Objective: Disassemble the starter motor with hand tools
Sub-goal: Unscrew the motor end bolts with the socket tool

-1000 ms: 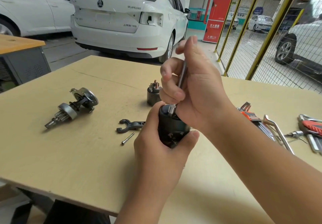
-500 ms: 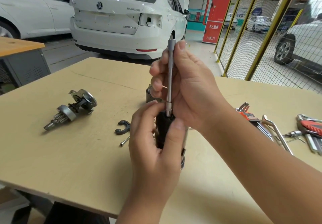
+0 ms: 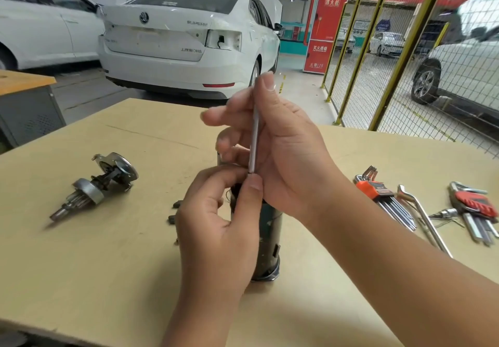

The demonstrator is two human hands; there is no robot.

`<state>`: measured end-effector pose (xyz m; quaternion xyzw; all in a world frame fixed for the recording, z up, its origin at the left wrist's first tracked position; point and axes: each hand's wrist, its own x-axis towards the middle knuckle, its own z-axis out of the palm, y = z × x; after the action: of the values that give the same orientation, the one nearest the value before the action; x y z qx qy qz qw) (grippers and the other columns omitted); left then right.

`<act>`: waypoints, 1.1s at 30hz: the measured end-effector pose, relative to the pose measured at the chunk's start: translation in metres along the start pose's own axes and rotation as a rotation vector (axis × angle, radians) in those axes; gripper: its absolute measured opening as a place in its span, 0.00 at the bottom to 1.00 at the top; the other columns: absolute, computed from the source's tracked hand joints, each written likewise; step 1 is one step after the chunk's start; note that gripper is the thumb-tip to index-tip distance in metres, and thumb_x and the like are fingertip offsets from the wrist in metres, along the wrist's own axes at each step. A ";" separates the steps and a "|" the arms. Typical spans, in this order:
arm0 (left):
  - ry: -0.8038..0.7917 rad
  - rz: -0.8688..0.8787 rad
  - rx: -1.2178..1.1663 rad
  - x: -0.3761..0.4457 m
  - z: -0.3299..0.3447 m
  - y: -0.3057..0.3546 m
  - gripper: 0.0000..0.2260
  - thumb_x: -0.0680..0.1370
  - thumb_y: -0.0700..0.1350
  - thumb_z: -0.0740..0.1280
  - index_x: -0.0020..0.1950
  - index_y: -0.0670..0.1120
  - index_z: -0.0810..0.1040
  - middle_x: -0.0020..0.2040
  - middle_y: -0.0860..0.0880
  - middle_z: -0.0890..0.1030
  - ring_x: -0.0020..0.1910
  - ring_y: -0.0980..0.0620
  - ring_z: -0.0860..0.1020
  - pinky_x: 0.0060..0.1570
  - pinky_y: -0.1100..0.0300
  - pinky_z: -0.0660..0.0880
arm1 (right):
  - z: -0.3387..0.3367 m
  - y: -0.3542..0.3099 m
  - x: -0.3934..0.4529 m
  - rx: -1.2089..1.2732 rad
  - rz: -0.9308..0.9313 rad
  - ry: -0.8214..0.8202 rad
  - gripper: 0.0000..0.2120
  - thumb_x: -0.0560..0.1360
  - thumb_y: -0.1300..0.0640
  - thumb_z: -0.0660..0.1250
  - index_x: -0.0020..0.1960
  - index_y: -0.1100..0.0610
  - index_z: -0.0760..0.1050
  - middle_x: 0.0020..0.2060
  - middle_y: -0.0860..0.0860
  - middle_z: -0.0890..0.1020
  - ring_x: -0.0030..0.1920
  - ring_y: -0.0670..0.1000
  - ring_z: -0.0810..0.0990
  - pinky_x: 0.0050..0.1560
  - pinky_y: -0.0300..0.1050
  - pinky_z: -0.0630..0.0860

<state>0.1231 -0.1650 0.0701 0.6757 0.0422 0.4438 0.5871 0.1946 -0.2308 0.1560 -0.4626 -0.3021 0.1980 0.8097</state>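
The black starter motor housing [image 3: 268,244] stands upright on the wooden table [image 3: 108,252], near its middle. My left hand [image 3: 216,228] curls around the housing's upper part, thumb and forefinger pinching at the foot of a thin silver socket driver [image 3: 253,141]. My right hand [image 3: 275,152] holds that driver upright above the housing, fingers wrapped around the shaft, forefinger at its top. A removed drive gear assembly [image 3: 94,187] with its round plate lies to the left. The solenoid behind my hands is almost entirely hidden.
A black shift fork [image 3: 174,211] lies partly hidden left of my left hand. Two hex key sets [image 3: 383,200] [image 3: 475,211], a bent silver wrench [image 3: 424,217] and a small bit [image 3: 445,213] lie on the right. White cars and a yellow mesh fence stand beyond the table.
The housing went from tilted in my left hand to standing upright on the table. My left fingers moved up to the driver's foot, and my right hand regripped the driver.
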 end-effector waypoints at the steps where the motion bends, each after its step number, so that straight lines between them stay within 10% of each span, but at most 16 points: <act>1: -0.013 0.000 -0.009 0.000 0.000 0.001 0.06 0.79 0.53 0.68 0.48 0.57 0.84 0.47 0.56 0.84 0.40 0.51 0.80 0.42 0.50 0.76 | -0.001 -0.001 0.000 -0.020 0.019 -0.011 0.20 0.83 0.43 0.58 0.43 0.56 0.77 0.43 0.57 0.85 0.33 0.52 0.78 0.39 0.47 0.69; 15: 0.079 -0.060 0.029 0.003 0.001 0.001 0.06 0.73 0.58 0.74 0.46 0.60 0.84 0.37 0.54 0.85 0.37 0.45 0.83 0.41 0.35 0.79 | -0.002 0.003 0.000 0.032 -0.050 0.037 0.07 0.81 0.55 0.67 0.47 0.55 0.71 0.36 0.56 0.84 0.23 0.49 0.73 0.31 0.42 0.68; 19: 0.008 -0.058 -0.025 0.001 0.000 -0.003 0.10 0.75 0.62 0.67 0.49 0.59 0.84 0.33 0.56 0.81 0.34 0.50 0.75 0.38 0.50 0.71 | -0.001 0.005 0.002 0.021 -0.016 0.026 0.10 0.82 0.52 0.64 0.45 0.56 0.75 0.36 0.56 0.84 0.26 0.51 0.73 0.33 0.44 0.69; 24: 0.048 -0.042 -0.024 0.003 0.004 -0.003 0.11 0.72 0.62 0.70 0.49 0.59 0.84 0.42 0.53 0.86 0.44 0.43 0.85 0.47 0.37 0.81 | -0.005 0.005 0.003 0.023 0.022 -0.009 0.13 0.83 0.49 0.63 0.47 0.57 0.79 0.38 0.56 0.84 0.30 0.52 0.74 0.36 0.46 0.69; 33: 0.107 -0.028 -0.089 0.006 0.012 -0.003 0.08 0.69 0.61 0.73 0.42 0.59 0.82 0.38 0.58 0.84 0.34 0.51 0.79 0.37 0.56 0.76 | -0.007 0.004 0.002 0.043 -0.003 -0.023 0.10 0.82 0.50 0.64 0.47 0.56 0.73 0.34 0.56 0.83 0.26 0.51 0.74 0.37 0.47 0.64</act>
<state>0.1361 -0.1695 0.0718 0.6236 0.0633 0.4725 0.6196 0.2008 -0.2318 0.1510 -0.4424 -0.3077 0.2084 0.8162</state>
